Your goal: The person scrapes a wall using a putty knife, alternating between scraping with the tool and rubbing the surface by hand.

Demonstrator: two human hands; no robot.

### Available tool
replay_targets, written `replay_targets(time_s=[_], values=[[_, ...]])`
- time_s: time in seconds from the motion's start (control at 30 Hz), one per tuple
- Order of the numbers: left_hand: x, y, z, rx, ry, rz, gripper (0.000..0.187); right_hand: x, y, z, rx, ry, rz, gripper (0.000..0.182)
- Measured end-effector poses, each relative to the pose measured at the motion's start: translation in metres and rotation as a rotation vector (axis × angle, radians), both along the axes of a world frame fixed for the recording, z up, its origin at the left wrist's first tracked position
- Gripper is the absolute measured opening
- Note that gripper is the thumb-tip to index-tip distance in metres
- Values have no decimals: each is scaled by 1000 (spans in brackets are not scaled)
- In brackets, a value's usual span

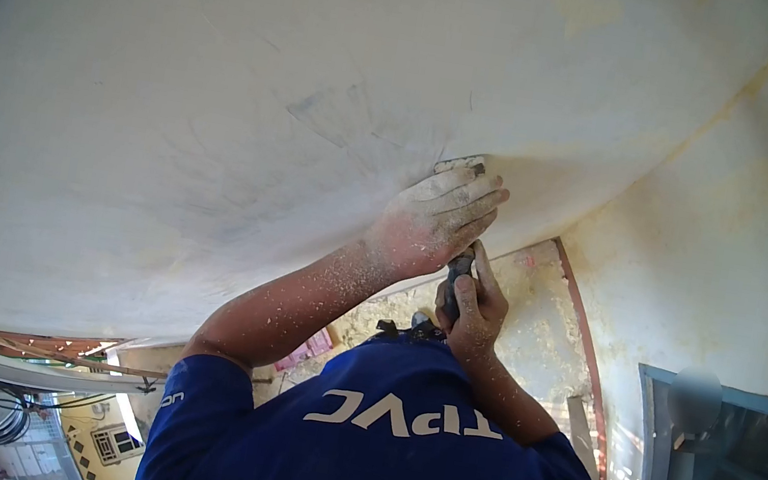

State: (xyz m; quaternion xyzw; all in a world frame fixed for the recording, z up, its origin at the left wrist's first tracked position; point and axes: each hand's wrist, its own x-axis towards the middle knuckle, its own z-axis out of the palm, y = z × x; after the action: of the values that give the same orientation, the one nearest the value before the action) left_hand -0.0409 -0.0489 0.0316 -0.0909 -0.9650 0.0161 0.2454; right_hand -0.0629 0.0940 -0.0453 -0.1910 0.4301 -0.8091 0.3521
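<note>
My left hand (pixel 442 214), coated in pale dust, lies with its fingers stretched out over the head of a tool against the white plastered surface (pixel 185 111). A dusty dark edge of the tool head (pixel 460 164) shows just beyond the fingertips; the rest of it is under the palm, so its exact kind is hidden. Lower down, my right hand (pixel 478 309) is wrapped round the tool's black handle (pixel 458 273). Dark scuff marks (pixel 323 117) streak the plaster to the left of the tool. White flecks cover both forearms.
A wall (pixel 720 251) with yellowish stains curves away at the right, above a blue-framed window (pixel 727 470). Below lies a floor strewn with debris (pixel 542 313), with a pink object (pixel 303 352) on it. Coiled black cables (pixel 4 422) hang at the lower left.
</note>
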Motion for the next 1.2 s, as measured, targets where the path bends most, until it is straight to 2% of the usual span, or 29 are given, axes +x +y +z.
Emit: replay_targets(time_s=[0.1, 0.2, 0.27, 0.5, 0.57, 0.7, 0.93, 1.2], values=[[-7, -1, 14, 16, 34, -9, 38, -16, -3, 15, -116, 32, 5, 49], [-10, 5, 18, -70, 24, 1, 34, -18, 0, -1, -63, -19, 31, 50], [-1, 6, -9, -29, 27, -1, 34, -2, 6, -17, 32, -26, 5, 52], [-3, 4, -18, 84, 36, 2, 35, -7, 2, -17, -35, -17, 26, 50], [-4, 3, -20, 50, 58, 22, 35, -8, -4, -27, -68, 42, -14, 47], [0, 0, -38, 16, 69, -11, 34, -8, -3, -38, 49, 124, 42, 37], [4, 7, -54, 57, 102, 24, 32, -21, 16, -39, 179, -42, 219, 23], [-6, 9, -68, 11, 127, 61, 32, -32, 5, -80, 158, 105, 169, 23]])
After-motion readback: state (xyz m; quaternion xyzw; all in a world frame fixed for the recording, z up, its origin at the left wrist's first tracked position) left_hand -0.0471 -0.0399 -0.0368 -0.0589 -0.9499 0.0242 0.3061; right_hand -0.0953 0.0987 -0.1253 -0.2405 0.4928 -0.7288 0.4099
